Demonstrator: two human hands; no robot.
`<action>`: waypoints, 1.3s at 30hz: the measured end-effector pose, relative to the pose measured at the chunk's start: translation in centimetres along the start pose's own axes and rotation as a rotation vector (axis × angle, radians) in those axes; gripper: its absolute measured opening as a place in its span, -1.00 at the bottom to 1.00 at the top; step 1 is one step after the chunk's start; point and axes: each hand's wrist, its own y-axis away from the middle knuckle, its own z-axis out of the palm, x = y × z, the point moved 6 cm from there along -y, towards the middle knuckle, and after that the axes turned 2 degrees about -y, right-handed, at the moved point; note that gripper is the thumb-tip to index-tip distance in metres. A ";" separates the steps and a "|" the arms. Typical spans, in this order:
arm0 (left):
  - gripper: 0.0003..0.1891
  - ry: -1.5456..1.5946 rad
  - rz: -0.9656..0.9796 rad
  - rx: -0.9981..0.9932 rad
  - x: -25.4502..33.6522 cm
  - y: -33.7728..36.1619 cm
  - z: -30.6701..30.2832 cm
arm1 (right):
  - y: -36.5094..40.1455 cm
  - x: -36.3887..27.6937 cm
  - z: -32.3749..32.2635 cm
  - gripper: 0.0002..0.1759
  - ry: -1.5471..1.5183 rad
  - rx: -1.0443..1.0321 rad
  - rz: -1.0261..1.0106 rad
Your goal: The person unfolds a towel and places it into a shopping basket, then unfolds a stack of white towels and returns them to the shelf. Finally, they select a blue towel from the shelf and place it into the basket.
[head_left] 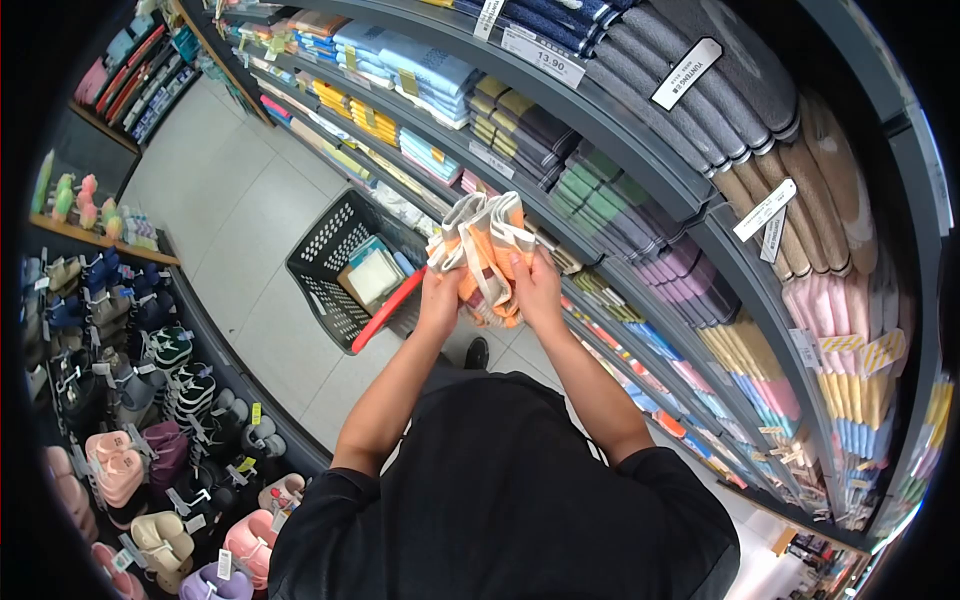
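An orange, white and grey towel, bunched into loose folds, is held up in front of my body between both hands. My left hand grips its left side, fingers wrapped into the cloth. On the opposite side, my right hand is closed on the same towel, thumb lying over the folds. Just left of and below the towel stands a dark shopping basket with a red handle. Inside the basket lie a white folded item and a few other packs.
Shelves of folded towels run along my right, with price tags on their edges. Racks of slippers line the left side. Grey floor tiles lie between, and my shoe shows below the towel.
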 end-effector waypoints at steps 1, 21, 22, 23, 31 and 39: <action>-0.60 -0.033 0.017 -0.010 -0.2 0.0 0.0 | -0.1 0.1 -0.2 -0.72 -0.011 0.039 0.003; -0.62 -0.153 0.264 0.173 2.0 -0.7 -1.9 | -1.4 5.4 -1.1 -0.71 -0.455 0.216 0.235; -0.62 -0.194 0.276 0.156 2.4 -0.2 -1.5 | -1.4 5.0 -1.1 -0.72 -0.532 0.214 0.251; -0.62 -0.295 0.312 0.146 2.8 0.2 -1.0 | -1.5 4.0 -0.9 -0.73 -0.323 0.125 0.212; -0.62 -0.526 0.349 0.061 3.8 1.1 2.0 | -0.9 -1.4 2.6 -0.69 0.101 -0.023 -0.192; -0.60 -0.461 0.248 -0.074 3.3 0.4 1.8 | -2.1 -2.4 1.8 -0.56 0.108 -0.035 -0.078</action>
